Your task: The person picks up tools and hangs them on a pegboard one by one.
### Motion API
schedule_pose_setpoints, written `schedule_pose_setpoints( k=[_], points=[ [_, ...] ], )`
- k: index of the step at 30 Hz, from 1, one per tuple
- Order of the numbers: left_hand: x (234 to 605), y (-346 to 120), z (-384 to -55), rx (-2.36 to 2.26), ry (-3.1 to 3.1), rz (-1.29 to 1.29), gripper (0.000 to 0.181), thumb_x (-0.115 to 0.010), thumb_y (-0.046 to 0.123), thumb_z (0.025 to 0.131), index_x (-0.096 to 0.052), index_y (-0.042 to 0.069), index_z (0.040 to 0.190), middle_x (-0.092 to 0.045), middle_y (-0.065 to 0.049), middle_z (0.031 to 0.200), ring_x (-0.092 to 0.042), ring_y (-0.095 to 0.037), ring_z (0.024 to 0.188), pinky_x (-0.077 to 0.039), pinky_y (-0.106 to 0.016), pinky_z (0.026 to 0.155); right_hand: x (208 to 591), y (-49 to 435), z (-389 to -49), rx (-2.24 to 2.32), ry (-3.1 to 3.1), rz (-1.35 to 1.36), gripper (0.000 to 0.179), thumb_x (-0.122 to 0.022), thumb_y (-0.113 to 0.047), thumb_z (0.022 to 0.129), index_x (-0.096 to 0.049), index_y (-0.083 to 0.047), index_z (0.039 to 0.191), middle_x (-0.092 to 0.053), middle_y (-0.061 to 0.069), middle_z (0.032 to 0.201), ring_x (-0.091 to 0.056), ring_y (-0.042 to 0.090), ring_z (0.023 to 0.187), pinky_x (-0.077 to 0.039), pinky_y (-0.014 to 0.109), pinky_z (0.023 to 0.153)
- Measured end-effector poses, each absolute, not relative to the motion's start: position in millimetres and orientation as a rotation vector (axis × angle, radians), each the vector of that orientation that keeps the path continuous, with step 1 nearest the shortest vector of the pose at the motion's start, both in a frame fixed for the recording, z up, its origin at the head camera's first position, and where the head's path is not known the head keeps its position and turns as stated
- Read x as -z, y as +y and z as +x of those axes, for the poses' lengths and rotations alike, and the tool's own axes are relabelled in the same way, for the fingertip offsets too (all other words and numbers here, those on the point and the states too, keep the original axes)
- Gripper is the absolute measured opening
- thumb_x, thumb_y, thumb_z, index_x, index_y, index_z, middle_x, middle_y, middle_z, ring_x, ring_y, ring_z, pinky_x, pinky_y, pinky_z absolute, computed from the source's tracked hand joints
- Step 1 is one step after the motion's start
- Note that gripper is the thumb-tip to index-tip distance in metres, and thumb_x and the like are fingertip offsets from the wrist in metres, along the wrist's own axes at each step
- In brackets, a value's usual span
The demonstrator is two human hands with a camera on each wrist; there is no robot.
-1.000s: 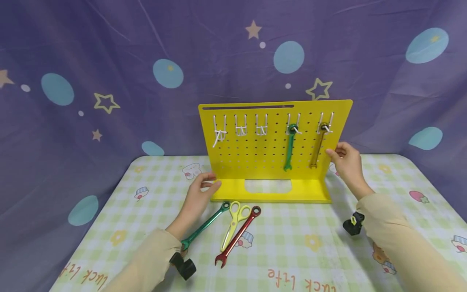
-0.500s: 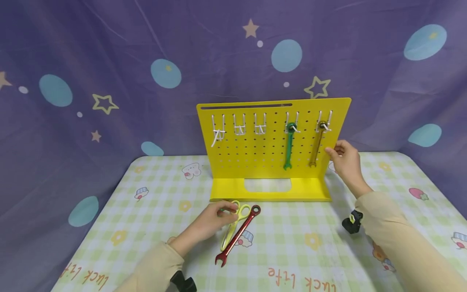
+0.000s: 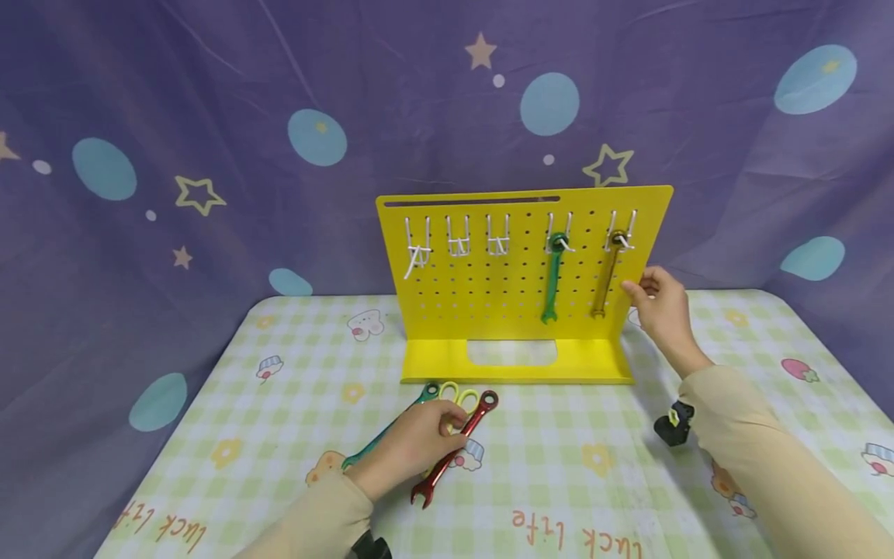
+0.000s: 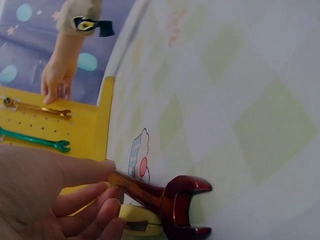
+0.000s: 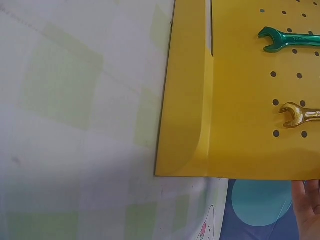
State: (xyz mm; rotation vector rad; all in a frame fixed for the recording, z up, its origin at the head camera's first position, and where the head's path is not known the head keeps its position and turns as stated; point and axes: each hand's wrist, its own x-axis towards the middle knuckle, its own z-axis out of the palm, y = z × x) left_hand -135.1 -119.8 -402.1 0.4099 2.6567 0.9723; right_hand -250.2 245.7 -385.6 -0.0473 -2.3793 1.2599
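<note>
My left hand [image 3: 419,439] is over the tools in front of the pegboard, thumb and fingers pinching the shaft of a red combination wrench [image 4: 172,202]. Beneath that hand and partly hidden lie yellow scissors [image 3: 449,391], their blades close beside the wrench. A green wrench [image 3: 380,436] lies on the cloth to the left, partly covered by the wrist. At the right edge of the yellow pegboard [image 3: 482,307], my right hand [image 3: 665,314] grips the panel between thumb and fingers. A second green wrench [image 3: 552,283] and a gold wrench [image 3: 606,279] hang from the board's hooks.
Three white wire hooks [image 3: 459,246] on the board's left half carry no tools. The board's base [image 3: 436,361] stands on a green-checked tablecloth [image 3: 545,458]. Behind the table hangs a purple curtain [image 3: 433,101].
My left hand has left the board's lower left corner, moved down and right over the tools, and come to the red wrench. My right hand stays at the board's edge.
</note>
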Motion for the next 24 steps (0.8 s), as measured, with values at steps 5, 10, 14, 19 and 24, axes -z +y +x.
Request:
schedule_pose_setpoints(
  k=[5,10,14,19,24],
  points=[
    [402.4,-109.5,-136.1,-0.801,2.752,0.436,0.023,-0.079,0.015,0.085,-0.072,0.008,0.106,-0.067,0.006,0.088,-0.054,-0.008,0.071,-0.046,-0.025,0.065,386.1,245.7,-250.7,-1.257,-2.379,-0.05,0.028,-0.061,-0.016,0.099,-0.056,0.011,0.109,-0.065,0.028,0.101,-0.049,-0.01,0.07,-0.044,0.009,0.058],
    [401.9,-103.0,-136.6,-0.654,2.818,0.475,0.02,-0.079,0.012,0.084,-0.071,0.005,0.101,-0.061,0.005,0.081,-0.052,-0.009,0.073,-0.046,-0.026,0.07,385.9,245.6,-250.1,-1.253,-2.385,-0.043,0.029,-0.061,-0.016,0.099,-0.056,0.011,0.109,-0.065,0.028,0.101,-0.049,-0.009,0.072,-0.044,0.009,0.06],
    [400.7,-99.8,-138.7,-0.606,2.819,0.481,0.016,-0.078,0.011,0.082,-0.071,0.005,0.095,-0.056,0.006,0.073,-0.051,-0.009,0.067,-0.045,-0.026,0.066,384.7,245.6,-248.7,-1.256,-2.387,-0.042,0.029,-0.06,-0.017,0.1,-0.056,0.01,0.109,-0.064,0.028,0.102,-0.049,-0.009,0.072,-0.044,0.01,0.059],
    [400.0,-99.1,-139.0,-0.612,2.79,0.496,0.012,-0.078,0.012,0.08,-0.071,0.007,0.088,-0.053,0.01,0.064,-0.05,-0.008,0.065,-0.044,-0.025,0.065,384.4,245.5,-247.8,-1.267,-2.389,-0.048,0.03,-0.06,-0.018,0.1,-0.056,0.01,0.11,-0.064,0.028,0.102,-0.049,-0.009,0.07,-0.045,0.012,0.055],
    [401.5,-100.9,-138.0,-0.647,2.775,0.511,0.01,-0.077,0.013,0.081,-0.068,0.01,0.085,-0.053,0.011,0.061,-0.049,-0.008,0.062,-0.04,-0.024,0.061,385.7,244.9,-249.3,-1.265,-2.377,-0.042,0.028,-0.061,-0.015,0.099,-0.056,0.01,0.109,-0.064,0.027,0.1,-0.049,-0.009,0.069,-0.044,0.01,0.059]
  ],
)
